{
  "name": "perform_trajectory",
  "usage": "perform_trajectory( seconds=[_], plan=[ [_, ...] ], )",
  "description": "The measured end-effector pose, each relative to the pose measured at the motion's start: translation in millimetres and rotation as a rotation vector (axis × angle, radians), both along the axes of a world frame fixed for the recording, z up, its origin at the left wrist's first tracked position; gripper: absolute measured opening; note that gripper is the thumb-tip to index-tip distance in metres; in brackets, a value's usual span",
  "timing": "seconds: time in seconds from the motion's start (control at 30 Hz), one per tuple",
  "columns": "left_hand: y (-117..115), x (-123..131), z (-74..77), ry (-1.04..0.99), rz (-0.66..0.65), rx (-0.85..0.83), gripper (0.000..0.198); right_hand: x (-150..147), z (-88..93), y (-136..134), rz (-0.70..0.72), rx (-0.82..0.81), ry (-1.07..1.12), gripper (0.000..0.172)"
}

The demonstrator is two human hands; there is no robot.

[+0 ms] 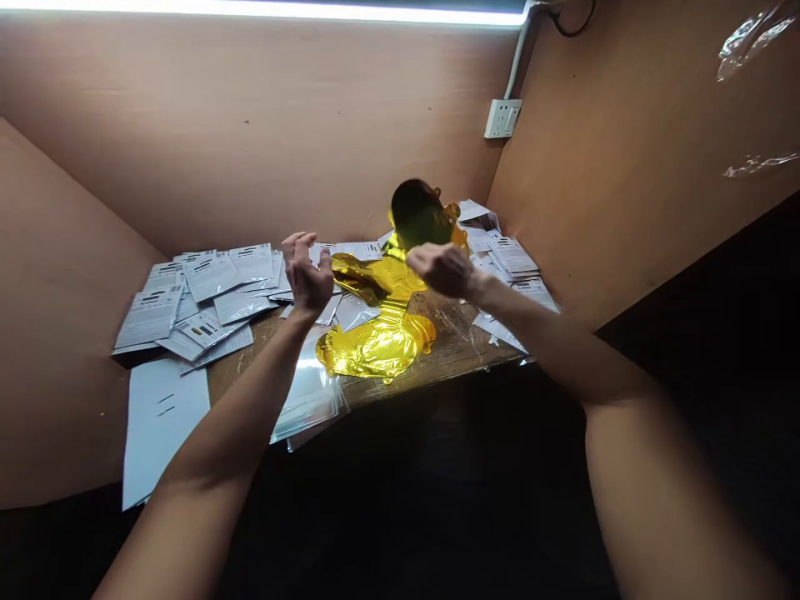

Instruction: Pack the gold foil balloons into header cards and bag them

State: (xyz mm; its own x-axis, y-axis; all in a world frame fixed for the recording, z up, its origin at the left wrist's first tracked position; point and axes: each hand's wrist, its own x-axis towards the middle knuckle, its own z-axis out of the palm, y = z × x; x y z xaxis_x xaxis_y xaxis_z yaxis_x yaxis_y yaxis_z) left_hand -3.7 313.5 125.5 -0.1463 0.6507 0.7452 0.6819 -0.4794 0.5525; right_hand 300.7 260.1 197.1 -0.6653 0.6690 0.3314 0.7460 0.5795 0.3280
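Note:
My right hand (445,268) is closed, with its fingers curled round a gold foil balloon (422,218) that rises above the knuckles. The balloon's upper face looks dark and reflective; the grip itself is partly hidden by the back of the hand. My left hand (307,273) is raised over the table with fingers bent but apart from the thumb, and I see nothing between them. Just right of it, more flat, crumpled gold foil (381,346) spreads across the tabletop. Whether this foil and the piece in my right hand are joined cannot be made out.
Printed white packets (212,275) lie heaped along the left and back, with further packets (512,254) at the right. Clear plastic bags (306,408) overlap the wooden table's (459,333) front edge. Walls enclose three sides; a socket (503,118) sits in the back corner.

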Motion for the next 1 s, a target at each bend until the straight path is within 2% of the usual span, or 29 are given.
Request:
perform_trajectory(
  seconds=[0.07, 0.13, 0.2, 0.27, 0.33, 0.43, 0.5, 0.57, 0.67, 0.73, 0.77, 0.83, 0.87, 0.93, 1.0],
  plan=[
    [-60.1, 11.8, -18.0, 0.236, -0.194, 0.121, 0.054, -13.8, -45.8, -34.7, 0.146, -0.056, -0.079, 0.034],
    [-123.7, 23.6, -51.0, 0.494, -0.379, 0.039, 0.069, -22.3, -94.8, -70.1, 0.285, -0.098, -0.114, 0.030],
    [-175.4, 32.5, -87.5, 0.689, -0.473, -0.074, 0.068, -26.5, -138.1, -105.4, 0.382, -0.138, -0.101, 0.026],
    [-206.0, 36.4, -117.3, 0.788, -0.478, -0.164, 0.050, -26.7, -169.4, -137.2, 0.422, -0.195, -0.046, 0.024],
    [-215.5, 35.4, -135.1, 0.841, -0.490, -0.198, 0.030, -23.2, -186.9, -162.3, 0.383, -0.276, 0.038, 0.023],
    [-204.9, 32.0, -139.4, 0.880, -0.576, -0.208, 0.022, -14.6, -192.3, -184.5, 0.188, -0.424, 0.173, 0.030],
    [-190.0, 34.8, -131.8, 0.875, -0.625, -0.273, 0.020, -10.0, -187.2, -189.4, 0.037, -0.513, 0.262, 0.034],
    [-171.8, 44.8, -120.4, 0.849, -0.637, -0.419, 0.017, -8.3, -178.8, -186.7, -0.158, -0.567, 0.345, 0.036],
    [-142.7, 70.3, -103.1, 0.779, -0.564, -0.691, 0.014, -11.2, -165.5, -170.2, -0.537, -0.594, 0.411, 0.037],
    [-128.8, 86.5, -94.7, 0.746, -0.471, -0.795, 0.021, -14.2, -159.6, -155.4, -0.722, -0.599, 0.415, 0.040],
    [-125.5, 92.1, -92.2, 0.738, -0.420, -0.788, 0.023, -15.2, -158.0, -148.7, -0.774, -0.604, 0.410, 0.040],
    [-126.5, 96.0, -91.4, 0.741, -0.392, -0.651, 0.025, -15.2, -156.8, -139.6, -0.815, -0.621, 0.402, 0.040],
    [-130.1, 94.6, -93.2, 0.754, -0.435, -0.547, 0.027, -14.1, -156.9, -138.0, -0.814, -0.633, 0.399, 0.040],
    [-139.8, 87.2, -100.4, 0.812, -0.601, -0.361, 0.034, -10.4, -157.1, -140.7, -0.789, -0.650, 0.387, 0.039],
    [-148.3, 78.8, -110.1, 0.892, -0.730, -0.281, 0.039, -6.1, -156.0, -149.7, -0.773, -0.670, 0.355, 0.037]
  ],
)
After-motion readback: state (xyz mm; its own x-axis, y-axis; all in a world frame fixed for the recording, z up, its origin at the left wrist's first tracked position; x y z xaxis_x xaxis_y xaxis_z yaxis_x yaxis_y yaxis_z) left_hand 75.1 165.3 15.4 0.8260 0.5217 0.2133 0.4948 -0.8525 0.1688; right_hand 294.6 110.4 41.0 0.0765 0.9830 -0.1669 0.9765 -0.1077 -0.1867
